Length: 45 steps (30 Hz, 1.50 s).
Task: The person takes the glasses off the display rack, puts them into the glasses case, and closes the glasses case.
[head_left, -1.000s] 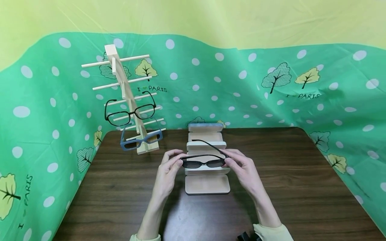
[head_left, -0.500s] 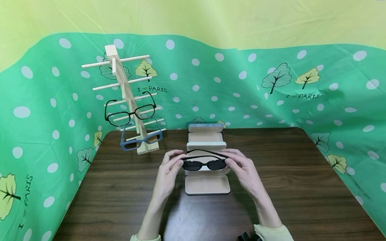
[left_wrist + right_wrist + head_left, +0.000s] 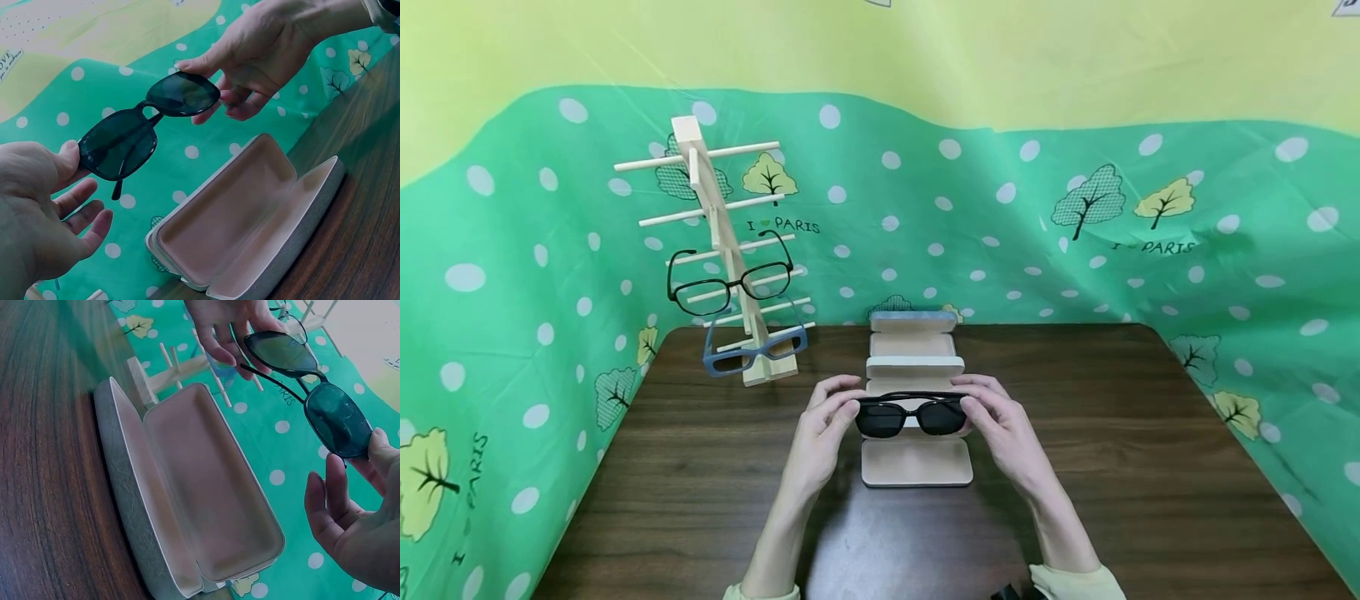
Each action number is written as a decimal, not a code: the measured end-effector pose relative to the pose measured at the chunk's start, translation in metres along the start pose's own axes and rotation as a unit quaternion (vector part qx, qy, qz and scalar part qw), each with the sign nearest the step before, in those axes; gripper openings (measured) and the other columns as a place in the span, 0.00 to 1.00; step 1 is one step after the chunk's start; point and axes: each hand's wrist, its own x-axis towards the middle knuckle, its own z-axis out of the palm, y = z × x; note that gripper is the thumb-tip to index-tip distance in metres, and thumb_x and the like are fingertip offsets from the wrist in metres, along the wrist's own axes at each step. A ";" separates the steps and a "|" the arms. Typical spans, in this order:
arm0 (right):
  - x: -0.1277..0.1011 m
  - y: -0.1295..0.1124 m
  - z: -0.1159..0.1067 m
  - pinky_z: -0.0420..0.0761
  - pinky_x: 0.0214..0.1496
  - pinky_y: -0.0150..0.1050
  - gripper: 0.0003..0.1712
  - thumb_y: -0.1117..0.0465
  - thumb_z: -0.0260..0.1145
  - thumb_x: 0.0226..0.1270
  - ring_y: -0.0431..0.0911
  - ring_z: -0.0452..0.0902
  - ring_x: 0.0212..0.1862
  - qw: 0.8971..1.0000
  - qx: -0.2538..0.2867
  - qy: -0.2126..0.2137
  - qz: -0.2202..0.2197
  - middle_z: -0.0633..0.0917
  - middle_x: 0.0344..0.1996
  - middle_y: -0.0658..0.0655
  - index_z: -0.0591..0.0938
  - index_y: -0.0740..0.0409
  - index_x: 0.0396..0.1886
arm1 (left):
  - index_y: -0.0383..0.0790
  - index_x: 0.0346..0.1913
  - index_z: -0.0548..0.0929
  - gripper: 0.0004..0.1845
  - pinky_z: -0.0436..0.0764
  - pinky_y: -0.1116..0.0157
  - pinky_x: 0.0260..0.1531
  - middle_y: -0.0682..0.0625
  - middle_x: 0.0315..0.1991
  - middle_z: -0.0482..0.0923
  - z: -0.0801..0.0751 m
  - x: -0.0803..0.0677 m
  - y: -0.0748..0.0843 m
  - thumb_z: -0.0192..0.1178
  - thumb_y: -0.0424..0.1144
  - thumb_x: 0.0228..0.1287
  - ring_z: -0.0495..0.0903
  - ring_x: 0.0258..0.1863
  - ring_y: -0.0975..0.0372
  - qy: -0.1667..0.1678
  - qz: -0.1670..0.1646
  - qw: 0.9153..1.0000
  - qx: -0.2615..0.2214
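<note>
Dark wood table [image 3: 1150, 467], sunglasses [image 3: 912, 415] crosswise, lenses facing wearer, both hands' grip

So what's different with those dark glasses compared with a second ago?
The sunglasses had one arm sticking out toward the back; it has folded in flat behind the lenses. The left hand and right hand still pinch the frame's ends above the open case. The rack and its two pairs stayed put.
</note>
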 end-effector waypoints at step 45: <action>-0.014 -0.007 -0.003 0.70 0.57 0.23 0.16 0.57 0.55 0.83 0.37 0.69 0.60 0.996 -0.050 -0.046 0.051 0.77 0.59 0.59 0.87 0.61 0.44 | 0.36 0.42 0.92 0.08 0.78 0.67 0.54 0.42 0.59 0.83 -0.019 0.002 0.004 0.68 0.37 0.68 0.82 0.56 0.57 -0.069 -0.105 0.990 0.068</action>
